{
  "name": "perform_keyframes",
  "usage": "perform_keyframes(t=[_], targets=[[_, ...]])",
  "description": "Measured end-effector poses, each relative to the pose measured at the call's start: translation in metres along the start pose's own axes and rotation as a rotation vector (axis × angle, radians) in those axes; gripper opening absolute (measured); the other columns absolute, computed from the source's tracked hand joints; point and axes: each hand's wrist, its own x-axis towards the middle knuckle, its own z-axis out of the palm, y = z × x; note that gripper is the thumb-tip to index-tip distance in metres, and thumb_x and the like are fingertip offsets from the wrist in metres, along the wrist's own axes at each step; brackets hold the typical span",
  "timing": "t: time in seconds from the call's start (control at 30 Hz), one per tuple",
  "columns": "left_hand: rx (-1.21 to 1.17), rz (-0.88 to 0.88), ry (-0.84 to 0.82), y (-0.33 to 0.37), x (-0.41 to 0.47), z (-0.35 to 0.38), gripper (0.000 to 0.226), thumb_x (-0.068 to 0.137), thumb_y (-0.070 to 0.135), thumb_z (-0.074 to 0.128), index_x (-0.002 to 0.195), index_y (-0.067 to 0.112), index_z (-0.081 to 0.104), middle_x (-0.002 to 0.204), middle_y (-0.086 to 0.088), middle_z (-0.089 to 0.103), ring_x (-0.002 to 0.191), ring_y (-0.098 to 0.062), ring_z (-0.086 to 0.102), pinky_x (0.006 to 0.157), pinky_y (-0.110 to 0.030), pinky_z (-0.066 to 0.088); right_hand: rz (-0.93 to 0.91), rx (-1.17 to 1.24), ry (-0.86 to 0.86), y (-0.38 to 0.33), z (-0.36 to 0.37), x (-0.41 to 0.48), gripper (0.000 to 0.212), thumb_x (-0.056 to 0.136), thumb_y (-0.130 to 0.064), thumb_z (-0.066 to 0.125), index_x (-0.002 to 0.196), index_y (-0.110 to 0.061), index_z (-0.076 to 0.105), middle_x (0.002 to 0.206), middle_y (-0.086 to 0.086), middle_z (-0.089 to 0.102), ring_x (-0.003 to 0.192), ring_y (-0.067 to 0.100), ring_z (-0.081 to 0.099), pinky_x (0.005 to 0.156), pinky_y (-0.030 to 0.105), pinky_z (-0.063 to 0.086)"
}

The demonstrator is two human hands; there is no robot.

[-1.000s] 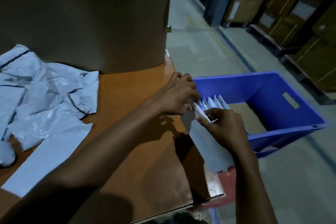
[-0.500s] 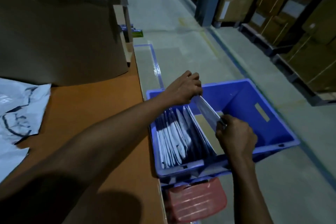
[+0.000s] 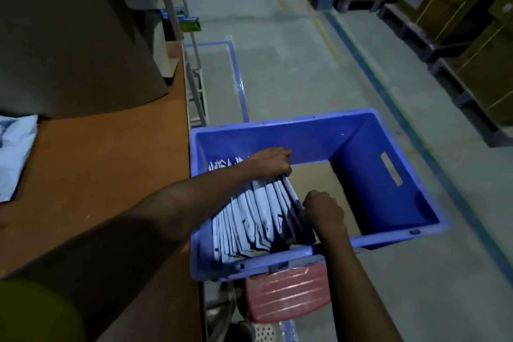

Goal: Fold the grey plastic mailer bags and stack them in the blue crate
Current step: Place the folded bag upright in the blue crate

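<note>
The blue crate [image 3: 388, 175] stands beside the table's right edge. Several folded grey mailer bags [image 3: 255, 216] stand on edge in its left half. One folded bag [image 3: 291, 194] sits at the right end of that row, down inside the crate. My left hand [image 3: 270, 164] grips its far end, fingers curled over the top edge. My right hand [image 3: 323, 209] grips its near end. Bare cardboard lines the crate's right half. Unfolded grey bags [image 3: 15, 153] lie at the table's left edge.
An orange table [image 3: 111, 169] is on the left with a large brown cardboard drum [image 3: 69, 44] at its back. A red stool [image 3: 286, 291] sits under the crate. Concrete floor with blue tape lines stretches ahead; stacked cartons [image 3: 472, 36] stand at the right.
Both hands carried the folded bag from above the table edge over the crate and lowered it against the row of bags. The view swung right.
</note>
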Motion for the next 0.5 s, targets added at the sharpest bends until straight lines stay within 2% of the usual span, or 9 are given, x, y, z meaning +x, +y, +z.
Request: perform_keyframes(t=[0.1, 0.17, 0.23, 0.33, 0.43, 0.5], targets=[[-0.02, -0.026, -0.004, -0.002, 0.0, -0.005, 0.022, 0.07, -0.001, 0.086, 0.086, 0.011, 0.079, 0.076, -0.01, 0.072, 0.087, -0.037, 0.064, 0.062, -0.039, 0.05, 0.012, 0.09, -0.103, -0.002, 0.001, 0.01, 0.049, 0.105, -0.045, 0.049, 0.136, -0.009, 0.055, 0.14, 0.017, 0.056, 0.126, 0.037, 0.057, 0.1, 0.042, 0.048], [-0.007, -0.028, -0.001, -0.005, -0.002, -0.002, 0.023, 0.069, -0.001, 0.089, 0.085, 0.013, 0.078, 0.075, -0.007, 0.071, 0.084, -0.034, 0.062, 0.061, -0.038, 0.049, 0.009, 0.153, -0.167, -0.002, 0.002, 0.016, 0.046, 0.103, -0.04, 0.049, 0.136, -0.01, 0.059, 0.135, 0.017, 0.06, 0.117, 0.038, 0.062, 0.093, 0.042, 0.054], [0.007, -0.046, -0.015, -0.004, -0.004, -0.005, 0.025, 0.071, 0.002, 0.088, 0.09, 0.015, 0.078, 0.079, -0.003, 0.072, 0.087, -0.032, 0.061, 0.068, -0.038, 0.048, -0.022, 0.19, -0.238, 0.0, -0.001, 0.023, 0.044, 0.1, -0.032, 0.048, 0.135, -0.011, 0.062, 0.131, 0.018, 0.064, 0.109, 0.038, 0.066, 0.09, 0.043, 0.058], [-0.061, -0.055, -0.062, 0.004, -0.007, -0.005, 0.038, 0.075, 0.003, 0.075, 0.11, 0.017, 0.075, 0.101, -0.002, 0.073, 0.103, -0.028, 0.058, 0.084, -0.04, 0.041, -0.066, 0.242, -0.326, -0.004, -0.006, 0.03, 0.041, 0.101, -0.019, 0.046, 0.137, -0.006, 0.059, 0.135, 0.021, 0.062, 0.099, 0.039, 0.067, 0.089, 0.046, 0.059], [0.001, -0.014, -0.187, 0.007, -0.015, -0.005, 0.03, 0.089, 0.015, 0.068, 0.117, 0.023, 0.073, 0.109, 0.002, 0.073, 0.108, -0.023, 0.057, 0.093, -0.038, 0.04, -0.083, 0.267, -0.377, -0.008, -0.006, 0.03, 0.042, 0.103, -0.013, 0.043, 0.143, -0.002, 0.051, 0.141, 0.024, 0.055, 0.108, 0.043, 0.066, 0.09, 0.049, 0.058], [0.014, -0.019, -0.232, 0.006, -0.019, -0.003, 0.026, 0.094, 0.02, 0.064, 0.119, 0.025, 0.071, 0.112, 0.004, 0.073, 0.111, -0.022, 0.057, 0.095, -0.038, 0.04, -0.081, 0.273, -0.364, -0.008, -0.006, 0.028, 0.043, 0.104, -0.013, 0.041, 0.146, -0.002, 0.047, 0.141, 0.025, 0.054, 0.113, 0.045, 0.064, 0.085, 0.049, 0.056]])
